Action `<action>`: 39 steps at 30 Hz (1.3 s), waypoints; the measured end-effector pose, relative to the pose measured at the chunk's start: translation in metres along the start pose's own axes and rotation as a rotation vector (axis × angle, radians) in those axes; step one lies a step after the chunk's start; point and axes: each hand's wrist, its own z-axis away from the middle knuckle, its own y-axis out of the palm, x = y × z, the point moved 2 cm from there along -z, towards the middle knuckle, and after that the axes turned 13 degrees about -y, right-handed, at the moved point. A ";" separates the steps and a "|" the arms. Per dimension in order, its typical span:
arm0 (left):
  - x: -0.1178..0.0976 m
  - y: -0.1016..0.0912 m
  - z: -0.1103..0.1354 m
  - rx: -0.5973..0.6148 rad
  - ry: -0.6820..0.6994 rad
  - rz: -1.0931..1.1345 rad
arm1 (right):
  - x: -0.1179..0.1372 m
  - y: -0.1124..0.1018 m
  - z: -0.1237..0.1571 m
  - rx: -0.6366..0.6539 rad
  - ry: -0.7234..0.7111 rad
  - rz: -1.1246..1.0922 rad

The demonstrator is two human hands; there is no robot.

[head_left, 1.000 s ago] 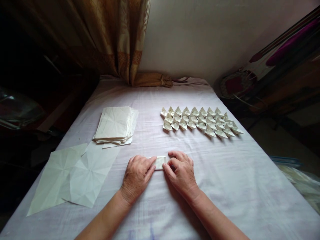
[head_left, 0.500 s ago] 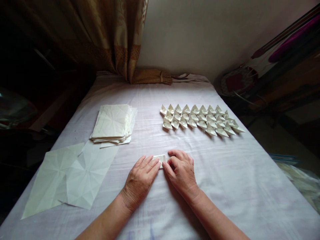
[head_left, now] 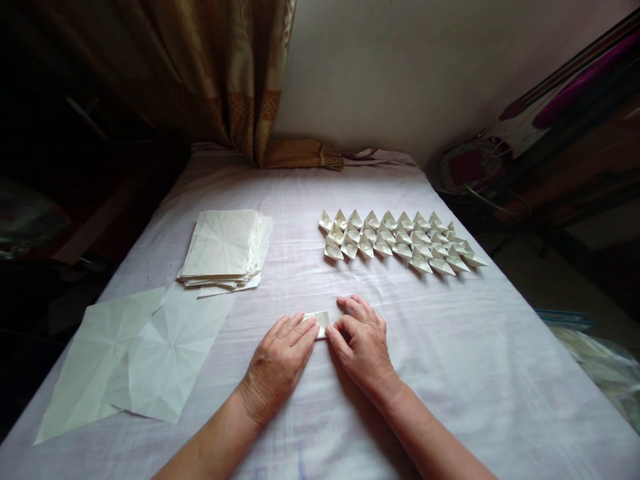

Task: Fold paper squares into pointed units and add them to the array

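Note:
A small folded piece of white paper (head_left: 321, 320) lies on the pale cloth between my hands. My left hand (head_left: 280, 360) rests flat on the paper's left part, fingers stretched out and pressing down. My right hand (head_left: 361, 343) is curled, its fingertips pinching the paper's right end against the cloth. Only a sliver of the paper shows between the fingers.
A stack of creased white sheets (head_left: 225, 248) sits at the back left. Two creased sheets (head_left: 135, 357) lie spread at the front left. Several rows of folded paper boats (head_left: 400, 241) stand at the back right. A brown curtain (head_left: 235, 73) hangs at the far edge.
My left hand's fingers have flattened and slid further over the folded paper, covering more of it. My right hand has barely moved. The view has shifted slightly.

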 end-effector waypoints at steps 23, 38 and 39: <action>-0.002 -0.001 0.001 0.002 0.007 -0.002 | 0.001 0.004 -0.001 -0.013 -0.014 0.084; 0.007 -0.002 -0.015 0.016 -0.243 0.153 | -0.004 0.003 -0.014 -0.084 -0.082 -0.251; 0.007 -0.004 -0.019 0.044 -0.269 0.162 | -0.003 0.002 -0.014 -0.087 -0.083 -0.296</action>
